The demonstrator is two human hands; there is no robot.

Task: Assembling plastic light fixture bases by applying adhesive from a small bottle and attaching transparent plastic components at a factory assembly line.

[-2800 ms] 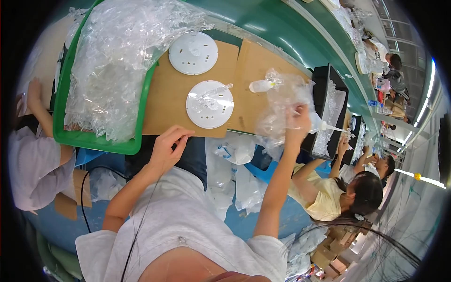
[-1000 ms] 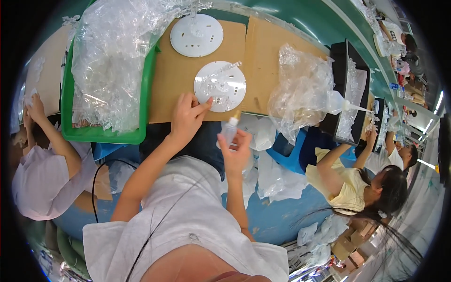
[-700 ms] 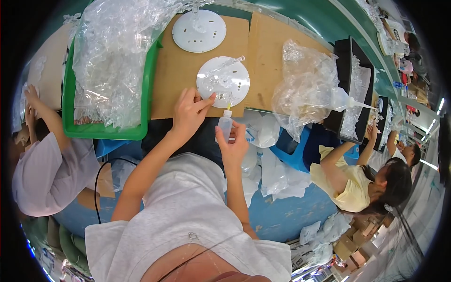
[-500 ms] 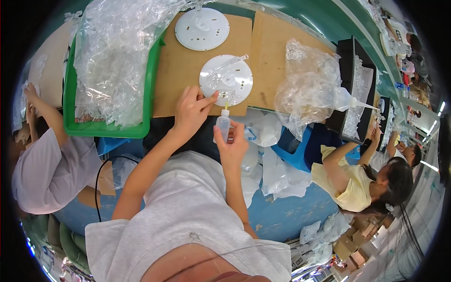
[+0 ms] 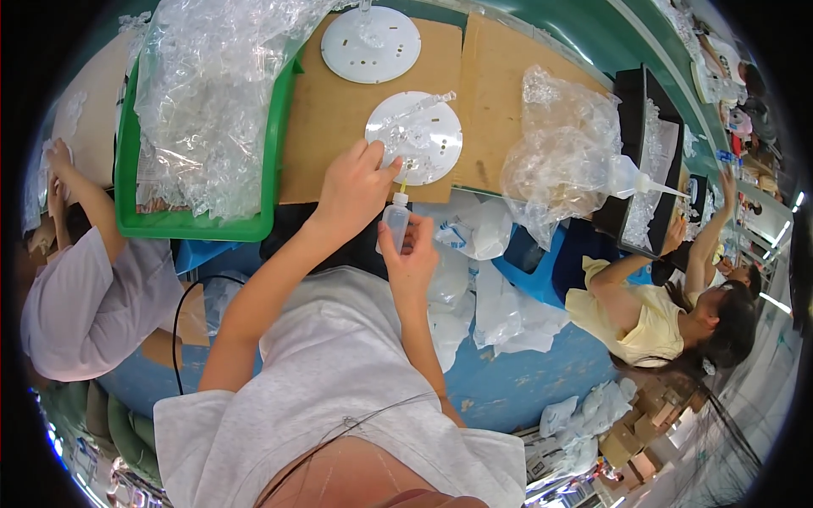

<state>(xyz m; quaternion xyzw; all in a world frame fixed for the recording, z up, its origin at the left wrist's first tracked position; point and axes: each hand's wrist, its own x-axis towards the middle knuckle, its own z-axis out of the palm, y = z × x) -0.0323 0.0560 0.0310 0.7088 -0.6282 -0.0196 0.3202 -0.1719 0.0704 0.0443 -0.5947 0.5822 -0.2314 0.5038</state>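
Observation:
My right hand [image 5: 412, 254] is closed around a small translucent squeeze bottle [image 5: 393, 225] with a white cap and a thin yellowish tip. The tip points away from me, at the near edge of a round white plate [image 5: 445, 151] with small holes. Clear plastic pieces [image 5: 405, 127] lie on this plate, one of them long and reaching past its right rim. My left hand [image 5: 360, 184] hovers at the plate's near left edge, fingers pinched together; what they hold, if anything, is too small to make out.
A second white plate [image 5: 370, 51] lies farther back on the cardboard [image 5: 322, 135]. To the left stands a green tray [image 5: 269, 161] heaped with clear plastic. At right are a clear bag [image 5: 559, 135], a larger nozzle bottle [image 5: 625, 176] and a black bin [image 5: 627, 110]. Co-workers sit on both sides.
My left hand has turned and its fingers have curled in at the plate's edge. The bottle in my right hand has shifted slightly left. At right, a co-worker's arm has lifted.

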